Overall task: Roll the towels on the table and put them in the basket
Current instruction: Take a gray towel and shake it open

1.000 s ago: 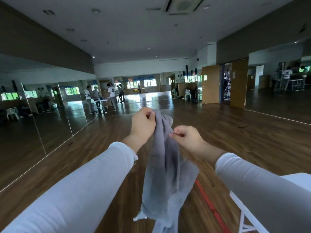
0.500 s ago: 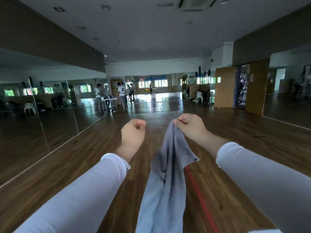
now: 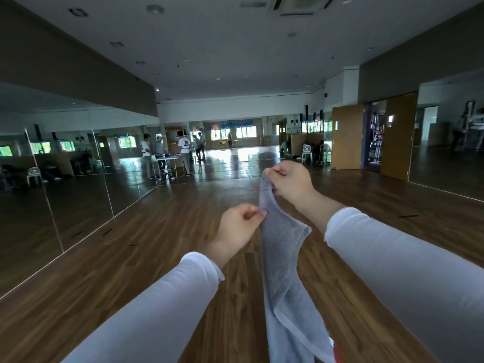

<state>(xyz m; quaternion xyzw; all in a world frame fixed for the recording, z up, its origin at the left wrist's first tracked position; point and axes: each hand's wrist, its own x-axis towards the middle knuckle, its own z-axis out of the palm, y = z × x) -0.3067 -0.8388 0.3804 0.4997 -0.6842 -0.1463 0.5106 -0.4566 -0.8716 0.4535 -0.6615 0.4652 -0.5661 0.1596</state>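
Towel (image 3: 282, 258) held up | dark wood floor (image 3: 125, 279) | mirrored wall (image 3: 65, 184)

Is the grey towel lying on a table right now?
No: the grey towel hangs in the air over the wooden floor, pinched by the left hand and the right hand.

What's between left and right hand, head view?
Only a short edge of the grey towel, pinched by left hand and right hand; head view.
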